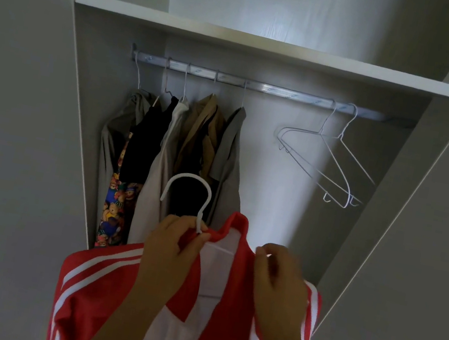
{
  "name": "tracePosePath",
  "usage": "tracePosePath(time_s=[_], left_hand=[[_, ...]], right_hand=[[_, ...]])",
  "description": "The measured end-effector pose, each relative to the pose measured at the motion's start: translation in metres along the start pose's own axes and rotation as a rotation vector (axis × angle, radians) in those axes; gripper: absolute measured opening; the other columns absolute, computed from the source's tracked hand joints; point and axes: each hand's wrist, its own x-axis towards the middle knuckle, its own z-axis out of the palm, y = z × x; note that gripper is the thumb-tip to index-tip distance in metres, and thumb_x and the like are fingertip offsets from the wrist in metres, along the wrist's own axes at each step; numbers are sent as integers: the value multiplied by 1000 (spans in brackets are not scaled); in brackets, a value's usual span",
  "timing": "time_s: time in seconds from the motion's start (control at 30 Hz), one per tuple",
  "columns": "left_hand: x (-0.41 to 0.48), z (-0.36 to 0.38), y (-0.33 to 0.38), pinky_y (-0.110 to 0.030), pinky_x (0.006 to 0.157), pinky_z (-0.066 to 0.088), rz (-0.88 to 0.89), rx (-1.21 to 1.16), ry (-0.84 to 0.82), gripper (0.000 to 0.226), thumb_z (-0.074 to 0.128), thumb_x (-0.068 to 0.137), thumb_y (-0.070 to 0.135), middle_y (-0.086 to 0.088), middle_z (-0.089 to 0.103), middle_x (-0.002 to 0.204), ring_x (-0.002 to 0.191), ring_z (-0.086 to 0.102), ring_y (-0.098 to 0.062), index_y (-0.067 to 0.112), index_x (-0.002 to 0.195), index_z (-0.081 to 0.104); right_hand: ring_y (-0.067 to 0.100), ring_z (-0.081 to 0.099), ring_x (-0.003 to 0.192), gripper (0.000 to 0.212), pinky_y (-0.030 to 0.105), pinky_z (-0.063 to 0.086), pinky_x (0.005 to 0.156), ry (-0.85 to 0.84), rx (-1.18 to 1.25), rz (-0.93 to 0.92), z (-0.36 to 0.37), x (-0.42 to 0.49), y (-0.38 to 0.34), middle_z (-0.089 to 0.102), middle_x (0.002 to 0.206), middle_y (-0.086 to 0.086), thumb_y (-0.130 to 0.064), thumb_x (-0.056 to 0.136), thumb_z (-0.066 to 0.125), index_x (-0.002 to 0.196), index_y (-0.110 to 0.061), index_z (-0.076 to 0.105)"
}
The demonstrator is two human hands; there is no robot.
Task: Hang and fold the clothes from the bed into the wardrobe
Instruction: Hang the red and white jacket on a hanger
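A red jacket (94,290) with white stripes and white lining hangs on a white hanger (192,191), held up in front of the open wardrobe. My left hand (173,247) grips the hanger's neck together with the red collar. My right hand (279,275) pinches the collar's other side. The hanger's hook stands free below the metal rail (276,90). The jacket's lower part runs out of the frame.
Several garments (173,146) hang packed at the rail's left end. Two bare wire hangers (327,161) hang at its right end, with a gap of bare rail between. A white shelf (269,44) lies above the rail. Wardrobe side walls (83,115) stand on both sides.
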Motion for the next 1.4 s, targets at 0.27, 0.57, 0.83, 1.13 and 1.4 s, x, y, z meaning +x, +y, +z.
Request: tracePosePath(time_s=[0.27,0.57,0.83,1.13,1.4], left_hand=[[0,-1,10,-1,79,36,204,-33,-168,30,68,80,7,20,53,83,90,51,10,32,83,54],[14,-33,-21,-10,85,39,114,236,-242,18,61,86,12,16,55,93,88,54,-3,22,100,61],[17,-24,-1,-19,92,41,221,203,-372,32,54,89,42,16,51,111,100,49,2,24,115,61],[10,-2,16,-3,59,32,316,261,-348,35,48,84,55,14,63,77,67,50,4,26,92,66],[5,-8,20,-12,66,42,343,305,-107,38,44,84,37,-2,67,82,67,64,-13,10,86,70]], right_hand=[[12,63,82,50,24,45,81,-290,-495,34,7,7,1,69,89,-4,-48,98,22,96,-25,67],[17,54,58,49,28,34,59,79,-98,376,-22,25,22,53,54,0,-36,96,42,61,-8,63],[21,53,56,50,31,40,64,154,-59,366,-28,29,21,56,57,7,-34,95,44,65,1,64],[27,58,61,49,45,47,87,73,-112,152,-29,22,3,63,63,15,-33,95,47,68,5,64],[32,55,62,40,47,44,89,203,-183,114,-44,19,21,53,54,6,-24,94,49,62,-1,57]])
